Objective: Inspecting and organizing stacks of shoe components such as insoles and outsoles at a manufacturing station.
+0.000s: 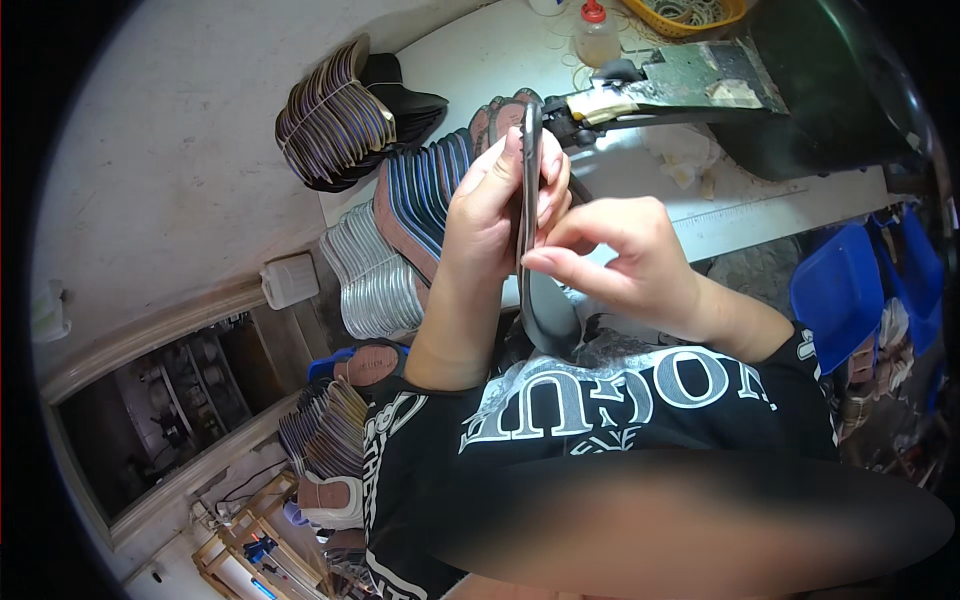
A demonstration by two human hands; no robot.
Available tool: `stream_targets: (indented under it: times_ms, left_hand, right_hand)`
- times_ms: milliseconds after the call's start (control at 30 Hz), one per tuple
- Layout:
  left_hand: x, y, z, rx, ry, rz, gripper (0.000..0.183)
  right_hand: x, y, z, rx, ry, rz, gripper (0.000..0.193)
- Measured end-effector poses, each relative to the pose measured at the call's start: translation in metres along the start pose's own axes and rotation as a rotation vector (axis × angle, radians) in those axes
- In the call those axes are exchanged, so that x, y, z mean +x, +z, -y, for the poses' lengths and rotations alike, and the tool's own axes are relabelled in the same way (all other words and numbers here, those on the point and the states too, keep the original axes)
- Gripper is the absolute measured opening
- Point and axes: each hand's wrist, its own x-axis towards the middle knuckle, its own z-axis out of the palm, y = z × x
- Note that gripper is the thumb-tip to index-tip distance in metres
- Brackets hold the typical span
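My left hand [492, 200] grips a thin dark shoe insole [552, 318], its thumb on one face and its fingers round the other. The insole stands nearly edge-on to me, its lower, wider grey end close to my shirt. My right hand [630, 262] has its thumb and forefinger pinched at the insole's edge, just below the left fingers. Whether some small thing is also between those fingertips I cannot tell. Just beyond my left hand, a row of dark, blue-edged insoles [422, 195] leans on the table.
A tied insole bundle [335, 125] rests at the far left, with silvery bundled insoles [375, 275] nearer. A green machine [700, 80] stands at the back right, near a red-capped bottle [597, 40] and a yellow basket [690, 14] of bands. Blue bins [840, 280] are at right.
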Motion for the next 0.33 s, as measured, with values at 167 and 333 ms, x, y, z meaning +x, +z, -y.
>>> stream_targets:
  times_ms: [167,333]
  left_hand:
    - [-0.019,0.019,-0.001,0.476,0.25,-0.222,0.029]
    - [-0.043,0.053,0.005,0.675,0.355,-0.237,0.026]
  right_hand:
    - [0.007,-0.008,0.015,0.135,0.033,-0.166,0.019]
    - [-0.013,-0.01,0.03,0.134,0.069,-0.228,0.018]
